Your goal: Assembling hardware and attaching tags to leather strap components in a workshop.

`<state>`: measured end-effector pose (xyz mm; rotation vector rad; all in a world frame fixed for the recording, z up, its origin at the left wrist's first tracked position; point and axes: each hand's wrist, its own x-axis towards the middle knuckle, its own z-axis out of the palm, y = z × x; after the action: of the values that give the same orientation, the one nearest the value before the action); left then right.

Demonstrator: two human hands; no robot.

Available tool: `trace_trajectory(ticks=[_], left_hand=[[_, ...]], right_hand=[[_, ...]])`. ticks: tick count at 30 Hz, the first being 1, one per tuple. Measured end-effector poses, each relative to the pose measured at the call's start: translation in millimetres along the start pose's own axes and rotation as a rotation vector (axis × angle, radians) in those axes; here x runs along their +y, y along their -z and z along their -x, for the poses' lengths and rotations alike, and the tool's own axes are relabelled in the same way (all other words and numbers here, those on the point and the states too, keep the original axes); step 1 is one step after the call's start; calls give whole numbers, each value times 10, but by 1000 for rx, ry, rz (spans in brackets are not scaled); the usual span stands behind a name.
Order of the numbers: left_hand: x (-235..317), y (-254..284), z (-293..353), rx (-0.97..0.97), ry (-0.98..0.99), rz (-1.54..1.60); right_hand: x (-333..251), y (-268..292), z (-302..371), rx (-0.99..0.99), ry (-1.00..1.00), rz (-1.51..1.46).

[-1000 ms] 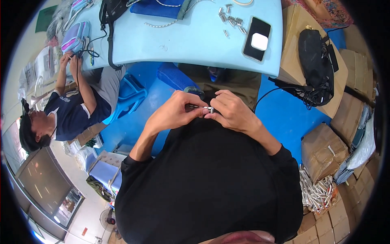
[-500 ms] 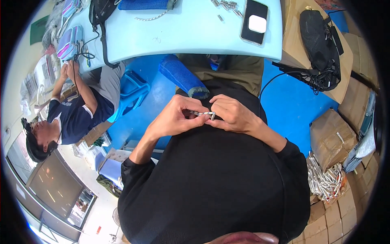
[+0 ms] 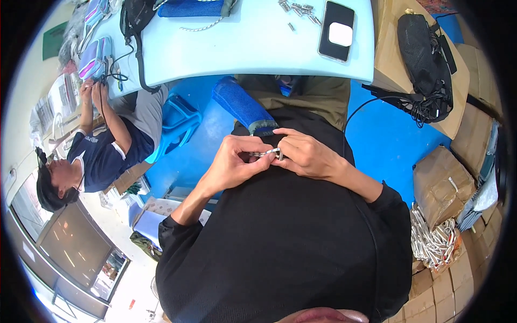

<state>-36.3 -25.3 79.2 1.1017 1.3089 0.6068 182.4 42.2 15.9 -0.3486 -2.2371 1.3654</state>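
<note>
In front of my black shirt, my left hand (image 3: pixel 237 161) pinches a white-and-dark patterned cord (image 3: pixel 259 154) between thumb and fingers. My right hand (image 3: pixel 309 155) meets it fingertip to fingertip, closed on a small silvery metal piece (image 3: pixel 279 155) at the cord's end. How far the cord runs into that piece is hidden by my fingers. My right index finger points toward the dark-trimmed end of a blue mesh bag (image 3: pixel 245 106), which lies over my lap just beyond both hands.
On the pale blue table (image 3: pixel 242 48) are loose metal pieces (image 3: pixel 308 12), a phone (image 3: pixel 336 32) with a white object on it, and another blue mesh bag (image 3: pixel 194 7). A co-worker (image 3: pixel 110 142) sits at left. Cartons and a black bag (image 3: pixel 425 67) stand at right.
My right index finger has stretched out farther toward the mesh bag. The bag's near end has shifted slightly. Both hands stay together at the cord and metal piece.
</note>
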Motion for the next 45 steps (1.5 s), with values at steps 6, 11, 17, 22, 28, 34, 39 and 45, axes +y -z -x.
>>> trace_trajectory(ticks=[6, 11, 17, 22, 28, 34, 39, 45], left_hand=[[-5, 26, 16, 11, 12, -27], [23, 127, -59, -81, 26, -25], [-24, 170, -83, -106, 74, 0], [-211, 224, -123, -206, 147, 154], [-353, 130, -91, -143, 238, 426], [-425, 131, -90, -224, 317, 445], [-404, 100, -138, -221, 272, 446], [-390, 40, -226, -239, 297, 420]], right_hand=[[-14, -2, -4, -19, -2, 46], [3, -14, -22, -48, -3, 70], [-14, -28, -32, -61, -18, 129], [-46, -13, -48, -68, -41, 131], [-33, -14, -42, -63, -59, 67], [-60, 31, -66, -104, -16, 36], [-45, 40, -43, -134, -80, 72], [-36, 93, -1, -142, -120, 181]])
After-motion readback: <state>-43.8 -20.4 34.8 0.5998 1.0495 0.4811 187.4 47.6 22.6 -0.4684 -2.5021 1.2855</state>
